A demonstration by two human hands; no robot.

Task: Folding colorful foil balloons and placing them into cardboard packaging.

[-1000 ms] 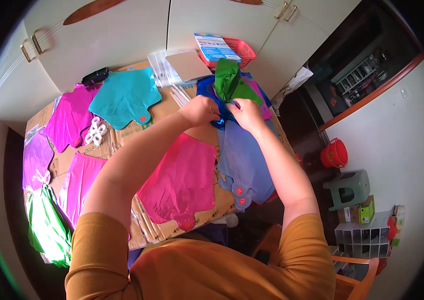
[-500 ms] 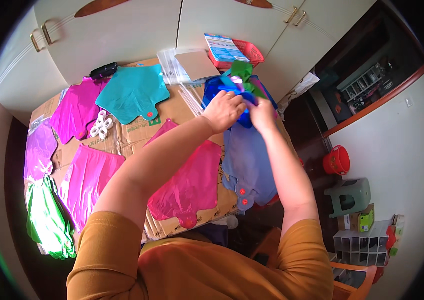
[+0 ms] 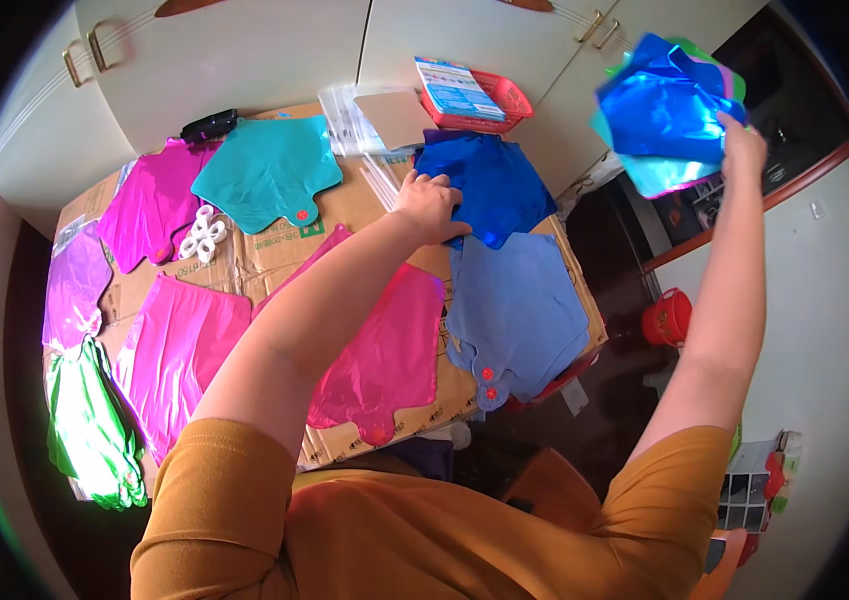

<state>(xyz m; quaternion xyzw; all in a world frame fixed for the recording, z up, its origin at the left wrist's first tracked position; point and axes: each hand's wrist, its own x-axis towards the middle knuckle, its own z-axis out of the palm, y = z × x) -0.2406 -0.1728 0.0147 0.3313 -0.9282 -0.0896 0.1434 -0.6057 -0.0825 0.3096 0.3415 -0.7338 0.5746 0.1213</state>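
Observation:
High at the right, my right hand (image 3: 745, 152) is closed on the edge of a bunch of flat foil balloons (image 3: 660, 112), blue outermost with green and teal layers showing. My left hand (image 3: 431, 208) rests with fingers apart against the left edge of a dark blue foil balloon (image 3: 500, 185) lying on the cardboard. Nearer to me lie grey-blue foil balloons (image 3: 520, 315) with red-marked tabs. A pink foil balloon (image 3: 390, 345) lies partly under my left forearm.
A teal foil balloon (image 3: 270, 172), magenta balloons (image 3: 150, 205) and green ones (image 3: 95, 430) cover the left of the cardboard (image 3: 230, 265). White ribbon rolls (image 3: 204, 235) sit among them. A red basket (image 3: 503, 98) stands at the back, beside cabinet doors. A red bucket (image 3: 667, 318) is at right.
My hands were together over the crumpled bunch; my right hand has carried it up and right. A dark blue balloon now lies spread under my left hand's fingers.

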